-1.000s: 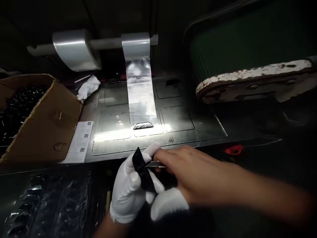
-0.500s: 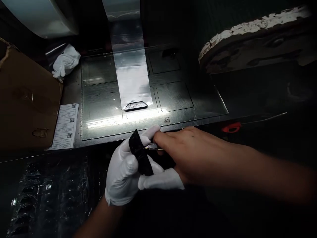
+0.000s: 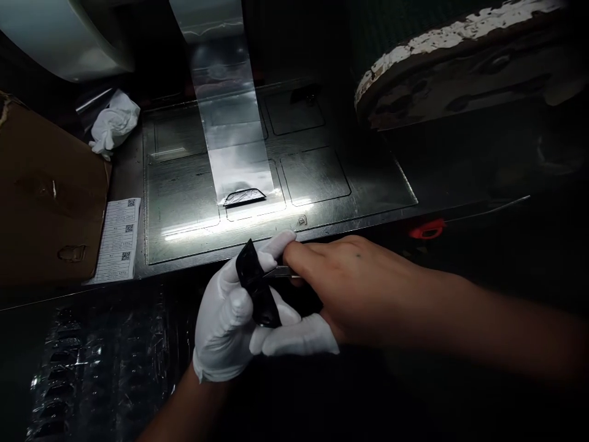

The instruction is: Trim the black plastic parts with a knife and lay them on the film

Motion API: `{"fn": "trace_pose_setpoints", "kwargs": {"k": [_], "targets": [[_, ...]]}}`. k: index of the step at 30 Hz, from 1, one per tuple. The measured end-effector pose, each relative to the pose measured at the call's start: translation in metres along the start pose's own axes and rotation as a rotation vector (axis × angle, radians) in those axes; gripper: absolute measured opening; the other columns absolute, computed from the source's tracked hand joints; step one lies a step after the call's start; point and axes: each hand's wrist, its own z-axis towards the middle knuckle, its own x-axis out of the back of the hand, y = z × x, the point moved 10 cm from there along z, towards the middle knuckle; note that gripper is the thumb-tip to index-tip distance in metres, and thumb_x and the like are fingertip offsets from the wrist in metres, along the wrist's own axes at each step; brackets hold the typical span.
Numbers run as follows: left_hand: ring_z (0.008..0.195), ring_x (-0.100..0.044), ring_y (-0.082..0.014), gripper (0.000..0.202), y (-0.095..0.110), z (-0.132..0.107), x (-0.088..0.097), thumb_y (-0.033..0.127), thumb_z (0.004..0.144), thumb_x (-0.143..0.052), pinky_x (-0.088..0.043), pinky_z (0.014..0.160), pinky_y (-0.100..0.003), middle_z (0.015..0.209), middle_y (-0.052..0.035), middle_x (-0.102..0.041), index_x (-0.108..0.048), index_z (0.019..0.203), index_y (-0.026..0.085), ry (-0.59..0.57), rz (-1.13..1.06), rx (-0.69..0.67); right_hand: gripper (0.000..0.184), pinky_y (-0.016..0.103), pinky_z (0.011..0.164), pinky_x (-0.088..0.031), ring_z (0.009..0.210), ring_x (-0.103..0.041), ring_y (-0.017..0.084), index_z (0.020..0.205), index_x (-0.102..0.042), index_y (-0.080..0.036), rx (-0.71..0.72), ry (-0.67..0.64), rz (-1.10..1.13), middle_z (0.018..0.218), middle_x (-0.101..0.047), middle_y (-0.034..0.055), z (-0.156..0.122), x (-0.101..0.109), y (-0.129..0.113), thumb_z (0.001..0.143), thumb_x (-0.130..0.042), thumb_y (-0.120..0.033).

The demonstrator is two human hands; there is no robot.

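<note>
My left hand point(image 3: 225, 319), in a white glove, pinches a black flexible piece point(image 3: 255, 285) upright between its fingers. My right hand point(image 3: 340, 285) is bare and holds a small metal blade point(image 3: 280, 272) between its fingertips. The blade's tip meets the black piece near its middle, and my fingers hide part of the blade. Beyond my hands lies a steel plate point(image 3: 179, 209) with recessed outlines. A clear film strip point(image 3: 230, 135) runs down onto it, with a small dark piece point(image 3: 245, 197) at its end.
A cardboard box point(image 3: 50, 190) stands at the left, with a QR-coded label sheet point(image 3: 117, 240) beside it. Nearby are a crumpled white cloth point(image 3: 114, 121) and a film roll point(image 3: 59, 37). A clear moulded tray point(image 3: 96, 362) lies lower left, a red clip point(image 3: 427, 229) right, and a worn curved part point(image 3: 460, 61) overhead.
The plate, film strip and box have shifted up and left in the view as the camera moved. Both hands keep the same hold on the black piece and blade.
</note>
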Motion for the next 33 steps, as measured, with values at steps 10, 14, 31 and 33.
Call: {"fn": "trace_pose_setpoints", "kwargs": {"k": [10,14,31,33], "targets": [[0.039,-0.052,-0.0133,0.075,-0.008,0.001,0.001,0.063,0.091,-0.071,-0.051,0.043,-0.025,0.053,-0.0023,-0.065,-0.059,0.147,0.015,-0.002,0.045,0.074,0.044,0.026,0.049,-0.035,0.06,-0.065,0.018,0.1,-0.062,-0.018,0.024,0.004,-0.115,0.08,-0.071,0.0016,0.002,-0.006,0.004,0.086,-0.082,-0.054],[0.038,-0.047,-0.0118,0.077,-0.011,0.002,-0.002,0.063,0.09,-0.072,-0.051,0.046,-0.027,0.051,0.0002,-0.06,-0.058,0.149,0.015,-0.013,0.045,0.091,0.036,0.025,0.05,-0.034,0.06,-0.065,0.018,0.098,-0.061,-0.018,0.026,-0.037,-0.149,0.079,-0.071,0.0006,0.001,-0.008,0.008,0.087,-0.082,-0.045],[0.05,-0.057,-0.0042,0.038,-0.024,0.025,-0.026,0.048,0.095,-0.072,-0.036,0.04,-0.011,0.104,-0.0116,-0.077,-0.075,0.121,0.02,-0.031,0.042,0.095,0.037,0.037,0.089,-0.055,0.108,-0.069,0.026,0.137,-0.067,-0.022,0.243,0.363,0.073,0.12,-0.074,0.0102,-0.059,0.051,0.041,0.103,-0.053,-0.02],[0.06,-0.066,-0.0087,0.035,-0.027,0.025,-0.03,0.047,0.093,-0.076,-0.038,0.04,-0.01,0.113,-0.0105,-0.074,-0.076,0.115,0.02,-0.024,0.044,0.113,0.048,0.039,0.09,-0.055,0.111,-0.067,0.027,0.145,-0.063,-0.021,0.262,0.42,-0.053,0.12,-0.074,0.0102,-0.067,0.06,0.043,0.098,-0.057,-0.012]]}}
